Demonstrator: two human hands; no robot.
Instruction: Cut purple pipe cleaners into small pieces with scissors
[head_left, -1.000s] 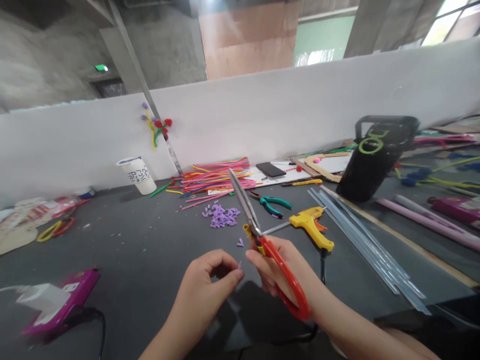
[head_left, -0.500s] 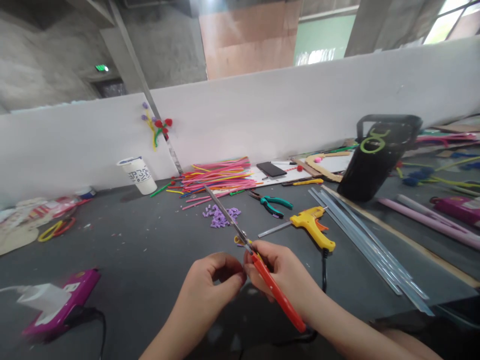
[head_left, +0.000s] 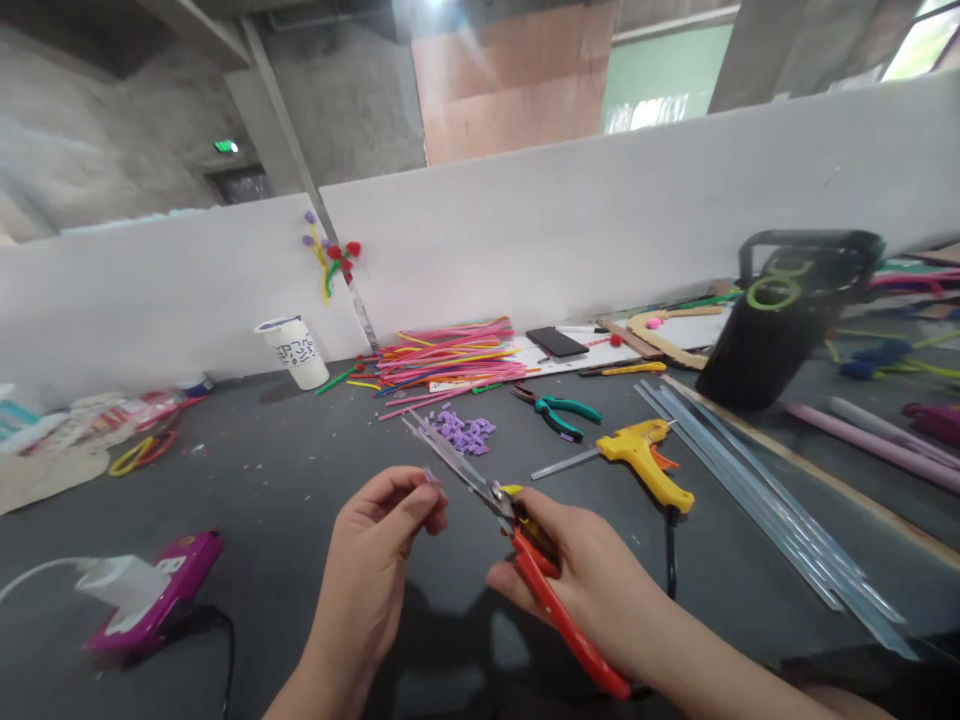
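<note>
My left hand pinches a small purple piece between thumb and fingertips. To its right, my right hand is wrapped round scissors with red handles; their blades point up and left, slightly parted. Something yellow shows by the right fingers, partly hidden. Just beyond the blade tips lies a pile of short purple pieces on the dark table. The two hands are apart.
Pliers, a yellow glue gun and clear sticks lie to the right. Behind are colored stems, a phone, a white cup and a black bottle. A magenta power strip sits at left.
My left hand has moved left, away from my right hand, and the purple piece now shows in its fingertips. The scissor blades have parted slightly. The view has shifted a little.
</note>
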